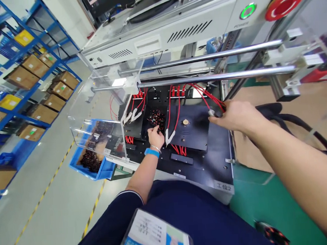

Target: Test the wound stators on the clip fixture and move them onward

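My left hand [156, 138], with a blue band at its wrist, reaches to the edge of a pile of small dark parts with copper-coloured bits [156, 117]. Its fingers are pinched together, and whatever lies between them is hidden. At the right edge of the work surface, my right hand [237, 114] is closed on a white test clip [211, 112] with red wires [214, 100]. Between the hands lies a raised black plate [194, 131] with a round brass-coloured piece [185, 122] on it. Another white clip [169, 137] on red wires rests at the plate's left edge.
Two metal rods [216, 76] cross above the work surface, with a clear plastic guard [96, 116] at left. A blue bin [110, 169] of dark parts stands beyond it. A red stop button [284, 4] sits upper right, brown cardboard [251, 146] below.
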A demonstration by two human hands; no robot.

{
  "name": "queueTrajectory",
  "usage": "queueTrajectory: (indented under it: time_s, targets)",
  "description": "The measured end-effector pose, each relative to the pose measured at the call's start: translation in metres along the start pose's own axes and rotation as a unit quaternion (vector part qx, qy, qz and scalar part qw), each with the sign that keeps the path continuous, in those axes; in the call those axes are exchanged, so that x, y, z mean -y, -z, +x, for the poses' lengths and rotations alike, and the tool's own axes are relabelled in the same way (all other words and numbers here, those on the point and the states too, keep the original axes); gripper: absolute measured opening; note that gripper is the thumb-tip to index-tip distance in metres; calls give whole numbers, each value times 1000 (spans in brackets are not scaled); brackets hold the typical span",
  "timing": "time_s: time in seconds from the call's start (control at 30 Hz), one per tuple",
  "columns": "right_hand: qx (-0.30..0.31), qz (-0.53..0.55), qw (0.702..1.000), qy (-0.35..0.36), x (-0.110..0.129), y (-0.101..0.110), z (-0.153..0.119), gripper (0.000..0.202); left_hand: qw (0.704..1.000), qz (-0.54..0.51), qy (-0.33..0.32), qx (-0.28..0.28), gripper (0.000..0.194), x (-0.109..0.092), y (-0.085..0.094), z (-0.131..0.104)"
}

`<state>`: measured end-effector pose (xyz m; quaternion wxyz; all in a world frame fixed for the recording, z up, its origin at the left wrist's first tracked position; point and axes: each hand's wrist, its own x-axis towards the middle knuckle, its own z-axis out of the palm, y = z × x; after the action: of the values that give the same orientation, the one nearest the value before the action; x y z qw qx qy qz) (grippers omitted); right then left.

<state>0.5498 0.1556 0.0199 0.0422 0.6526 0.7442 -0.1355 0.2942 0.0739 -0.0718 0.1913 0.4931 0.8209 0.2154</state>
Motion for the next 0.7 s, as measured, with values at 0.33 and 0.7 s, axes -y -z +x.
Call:
queueTrajectory:
  time_s: [0.33,0.7]
  targets:
    - [18,-54,998,12,2,-3,-2,48,998,34,48,-34,19,44,4,-47]
    - [-12,-35,999,24,1,-6,-3,46,960,-20,-280,-13,22,-70,5,-38]
